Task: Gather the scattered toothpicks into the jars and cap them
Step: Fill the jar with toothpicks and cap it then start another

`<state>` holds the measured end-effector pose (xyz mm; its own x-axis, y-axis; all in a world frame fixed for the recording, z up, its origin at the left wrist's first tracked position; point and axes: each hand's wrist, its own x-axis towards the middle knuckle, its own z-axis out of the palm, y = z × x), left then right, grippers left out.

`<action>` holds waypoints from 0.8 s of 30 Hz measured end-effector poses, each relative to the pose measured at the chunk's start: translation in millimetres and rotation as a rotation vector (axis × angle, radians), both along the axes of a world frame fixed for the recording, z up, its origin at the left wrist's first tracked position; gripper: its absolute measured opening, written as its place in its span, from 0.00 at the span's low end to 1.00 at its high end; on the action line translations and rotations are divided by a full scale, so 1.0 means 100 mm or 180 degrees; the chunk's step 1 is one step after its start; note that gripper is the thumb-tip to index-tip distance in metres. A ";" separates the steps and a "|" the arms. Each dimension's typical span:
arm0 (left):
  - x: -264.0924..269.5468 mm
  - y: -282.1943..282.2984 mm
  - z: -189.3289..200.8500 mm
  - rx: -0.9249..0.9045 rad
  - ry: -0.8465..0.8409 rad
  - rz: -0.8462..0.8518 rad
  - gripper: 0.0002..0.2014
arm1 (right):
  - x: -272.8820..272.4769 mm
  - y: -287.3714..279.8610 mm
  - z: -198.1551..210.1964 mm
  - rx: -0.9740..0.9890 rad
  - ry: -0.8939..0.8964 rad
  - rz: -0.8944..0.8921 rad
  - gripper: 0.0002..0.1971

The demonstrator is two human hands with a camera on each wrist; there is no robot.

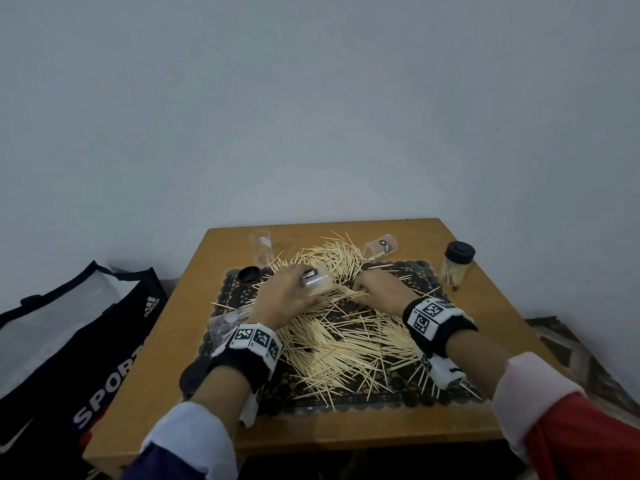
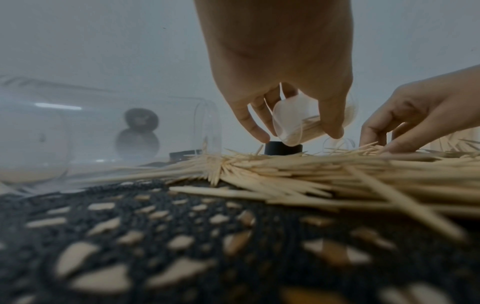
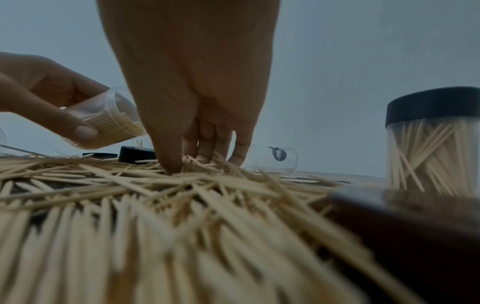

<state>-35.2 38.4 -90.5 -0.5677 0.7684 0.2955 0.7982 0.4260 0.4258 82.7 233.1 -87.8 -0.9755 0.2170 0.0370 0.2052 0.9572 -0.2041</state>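
Many pale toothpicks (image 1: 343, 337) lie scattered over a black lace mat (image 1: 311, 400) on the wooden table (image 1: 346, 431). My left hand (image 1: 287, 296) grips a clear jar (image 1: 317, 280), tilted and partly filled with toothpicks (image 3: 114, 123), just above the pile. My right hand (image 1: 377, 289) is down in the pile to the jar's right, thumb and fingertips (image 3: 171, 166) pinching toothpicks (image 3: 192, 164). In the left wrist view the jar (image 2: 298, 123) hangs over a black cap (image 2: 283, 148).
A capped jar of toothpicks (image 1: 456, 263) stands at the right. An empty clear jar (image 1: 262, 247) stands at the back left; another (image 1: 379, 249) lies on its side at the back. A black cap (image 1: 248, 274) lies left of my hand. A sports bag (image 1: 76, 341) sits beside the table.
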 end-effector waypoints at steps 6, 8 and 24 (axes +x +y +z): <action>-0.02 0.01 -0.01 -0.0014 -0.0024 -0.0016 0.33 | 0.01 -0.01 0.01 0.0207 -0.0122 0.0037 0.12; -0.03 0.01 -0.02 -0.0028 -0.0031 -0.0017 0.33 | 0.00 -0.01 0.01 0.0216 -0.0132 0.0053 0.12; -0.04 0.02 -0.04 -0.0108 -0.0002 -0.0011 0.33 | 0.00 -0.03 0.00 0.0431 -0.0067 -0.0016 0.10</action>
<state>-39.4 40.3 -94.8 -0.5652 0.7799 0.2688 0.7994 0.4375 0.4117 82.9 230.1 -88.2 -0.9752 0.2163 0.0459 0.2130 0.9746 -0.0687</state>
